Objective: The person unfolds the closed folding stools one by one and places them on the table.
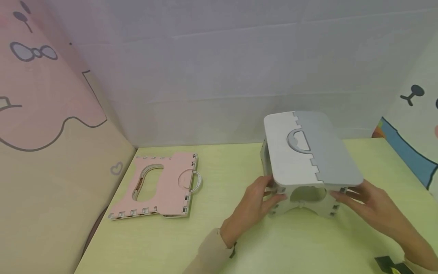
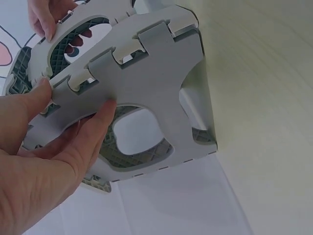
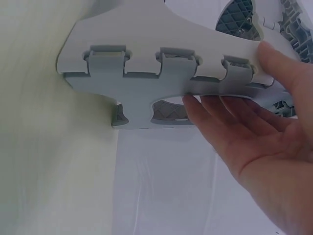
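Note:
A white and grey folding stool (image 1: 285, 160) stands unfolded on the right part of the table, its seat flat on top and its handle hole in the middle. My left hand (image 1: 251, 199) grips the near left leg just below the seat, thumb on the front edge and fingers at the side panel's cut-out. On the opposite side my right hand (image 1: 374, 205) holds the near right leg the same way. The left wrist view shows the grey hinged side panel (image 2: 161, 63) under the left fingers. In the right wrist view, the right fingertips (image 3: 191, 104) reach the other panel's opening.
A pink folding stool (image 1: 174, 190) lies folded flat on the left of the pale green table (image 1: 226, 167), its white carrying handle (image 1: 199, 182) toward the middle. A white cloth wall (image 1: 205, 76) rises behind the table. Dark pieces (image 1: 384, 262) show at the lower right edge.

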`<move>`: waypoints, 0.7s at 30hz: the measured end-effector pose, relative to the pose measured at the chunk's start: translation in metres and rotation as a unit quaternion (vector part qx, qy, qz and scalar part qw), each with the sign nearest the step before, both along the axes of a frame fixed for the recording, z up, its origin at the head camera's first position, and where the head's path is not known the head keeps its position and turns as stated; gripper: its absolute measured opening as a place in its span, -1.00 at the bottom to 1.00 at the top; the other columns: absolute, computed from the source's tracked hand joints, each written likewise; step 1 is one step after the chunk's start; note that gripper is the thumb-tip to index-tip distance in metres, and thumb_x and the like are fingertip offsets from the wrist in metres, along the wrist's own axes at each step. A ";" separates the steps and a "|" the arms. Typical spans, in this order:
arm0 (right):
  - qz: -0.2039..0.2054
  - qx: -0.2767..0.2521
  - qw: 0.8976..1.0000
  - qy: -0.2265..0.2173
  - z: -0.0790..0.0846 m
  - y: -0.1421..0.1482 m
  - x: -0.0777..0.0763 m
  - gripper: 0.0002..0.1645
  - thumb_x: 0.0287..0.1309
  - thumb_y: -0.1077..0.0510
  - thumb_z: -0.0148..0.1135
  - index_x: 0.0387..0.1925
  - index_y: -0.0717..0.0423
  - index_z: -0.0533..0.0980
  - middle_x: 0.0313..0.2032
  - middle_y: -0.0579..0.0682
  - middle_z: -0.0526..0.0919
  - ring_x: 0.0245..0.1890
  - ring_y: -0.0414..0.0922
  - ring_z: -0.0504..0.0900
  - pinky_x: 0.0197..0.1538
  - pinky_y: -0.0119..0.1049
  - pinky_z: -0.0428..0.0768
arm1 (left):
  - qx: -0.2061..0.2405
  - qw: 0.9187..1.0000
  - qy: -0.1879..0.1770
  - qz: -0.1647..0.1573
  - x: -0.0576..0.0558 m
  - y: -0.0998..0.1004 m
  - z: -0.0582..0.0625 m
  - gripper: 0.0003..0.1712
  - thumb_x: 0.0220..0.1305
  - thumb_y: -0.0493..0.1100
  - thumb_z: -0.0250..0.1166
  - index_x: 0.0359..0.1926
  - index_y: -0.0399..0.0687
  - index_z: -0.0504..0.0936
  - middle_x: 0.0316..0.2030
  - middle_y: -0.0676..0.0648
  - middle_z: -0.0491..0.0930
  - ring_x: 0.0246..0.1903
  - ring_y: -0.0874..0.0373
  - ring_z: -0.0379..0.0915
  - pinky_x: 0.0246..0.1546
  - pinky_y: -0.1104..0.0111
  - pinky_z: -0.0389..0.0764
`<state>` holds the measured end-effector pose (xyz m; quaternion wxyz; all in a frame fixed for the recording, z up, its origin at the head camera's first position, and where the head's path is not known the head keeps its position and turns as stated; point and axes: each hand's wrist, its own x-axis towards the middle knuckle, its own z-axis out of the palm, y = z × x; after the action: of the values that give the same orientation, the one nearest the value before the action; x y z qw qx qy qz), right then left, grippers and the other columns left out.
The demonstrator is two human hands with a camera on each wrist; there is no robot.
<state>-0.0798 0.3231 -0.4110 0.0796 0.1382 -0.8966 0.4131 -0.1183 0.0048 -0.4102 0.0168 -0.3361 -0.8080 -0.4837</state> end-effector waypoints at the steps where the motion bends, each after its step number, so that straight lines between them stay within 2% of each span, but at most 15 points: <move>1: -0.006 0.002 1.000 -0.003 0.000 0.001 0.000 -0.18 0.23 0.31 0.43 0.47 0.17 0.31 0.14 -0.71 0.37 0.04 -0.70 0.40 -0.10 -0.72 0.51 | 0.004 1.000 -0.008 0.001 0.000 0.001 0.000 -0.40 0.38 -0.19 0.37 0.34 -0.29 0.39 0.11 -0.19 0.54 0.11 0.17 0.54 0.03 0.52 0.60; 8: -0.033 0.006 0.999 -0.012 -0.003 0.007 0.004 -0.25 0.25 0.25 0.44 0.43 0.17 0.37 0.12 -0.72 0.37 0.02 -0.74 0.36 -0.15 -0.72 0.52 | 0.022 0.999 -0.033 0.008 0.001 0.010 -0.002 -0.47 0.37 -0.18 0.38 0.28 -0.25 0.47 0.07 -0.15 0.55 0.08 0.23 0.52 0.02 0.50 0.61; 16: -0.038 0.011 0.998 0.043 -0.005 0.012 0.007 -0.24 0.18 0.31 0.48 0.40 0.11 0.44 0.14 -0.70 0.41 0.05 -0.74 0.37 -0.12 -0.76 0.49 | 0.025 1.000 -0.014 0.007 0.002 0.021 0.000 -0.46 0.36 -0.22 0.37 0.30 -0.24 0.47 0.05 -0.18 0.55 0.09 0.21 0.53 0.01 0.54 0.60; 21: -0.045 0.009 0.997 0.068 -0.004 0.015 0.007 -0.24 0.13 0.37 0.48 0.37 0.09 0.48 0.16 -0.67 0.44 0.07 -0.74 0.37 -0.12 -0.77 0.49 | 0.036 0.999 -0.011 0.007 0.003 0.028 0.000 -0.41 0.34 -0.25 0.38 0.33 -0.31 0.46 0.05 -0.24 0.52 0.11 0.15 0.55 0.02 0.56 0.58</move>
<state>-0.0724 0.3385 -0.4154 0.1578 0.1260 -0.8981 0.3907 -0.1150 0.0328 -0.4101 0.0232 -0.3245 -0.7926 -0.5158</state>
